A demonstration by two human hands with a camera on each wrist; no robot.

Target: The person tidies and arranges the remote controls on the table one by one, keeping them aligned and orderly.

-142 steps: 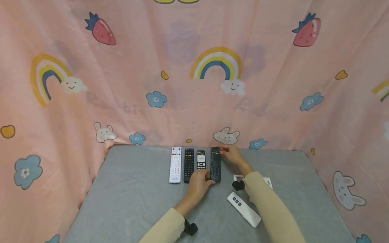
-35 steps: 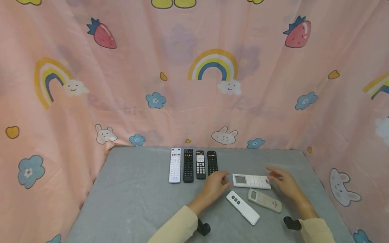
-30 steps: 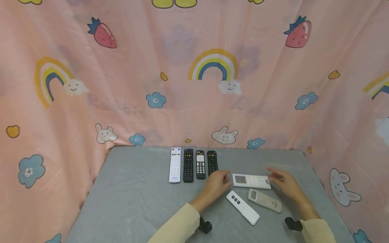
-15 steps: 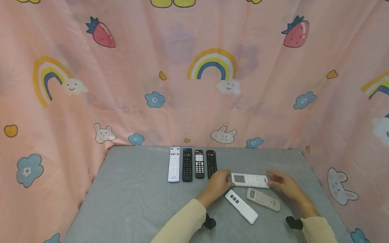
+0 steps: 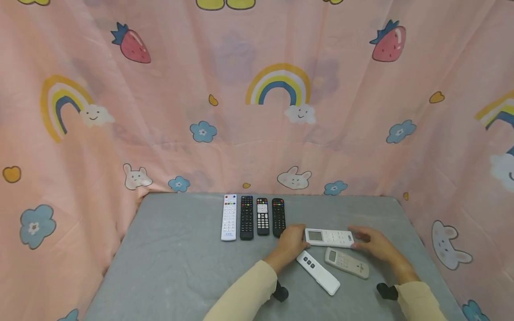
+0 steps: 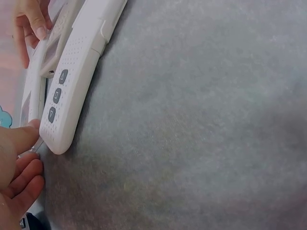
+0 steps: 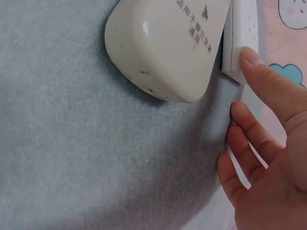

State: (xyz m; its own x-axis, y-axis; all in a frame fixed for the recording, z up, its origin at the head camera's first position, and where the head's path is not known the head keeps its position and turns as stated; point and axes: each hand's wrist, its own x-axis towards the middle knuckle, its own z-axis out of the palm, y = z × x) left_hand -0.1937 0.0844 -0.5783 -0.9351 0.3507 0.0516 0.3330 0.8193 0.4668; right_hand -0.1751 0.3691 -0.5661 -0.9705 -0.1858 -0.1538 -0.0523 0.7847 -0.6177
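Note:
A white air-conditioner remote (image 5: pixel 330 238) with a grey screen lies crosswise on the table between both hands. My left hand (image 5: pixel 290 244) pinches its left end, the thumb (image 6: pixel 28 134) at the near edge in the left wrist view and the index finger at the far corner. My right hand (image 5: pixel 375 243) pinches its right end, with the thumb (image 7: pixel 268 86) against the corner and the other visible fingers loosely bent away from it. Just in front lie a beige remote (image 5: pixel 347 263) and a white remote (image 5: pixel 318 272) with three dark buttons, both slanted.
Toward the back stand side by side a white remote (image 5: pixel 229 217), a black remote (image 5: pixel 246 217), a black-and-white remote (image 5: pixel 263 216) and another black remote (image 5: pixel 278 214). A grey cloth covers the table (image 5: pixel 172 267). A pink patterned curtain (image 5: pixel 160 98) hangs behind.
Earlier both hands were at the rightmost black remote in the row. They have since shifted to the white air-conditioner remote and closed in on its two ends, which stays in nearly the same place.

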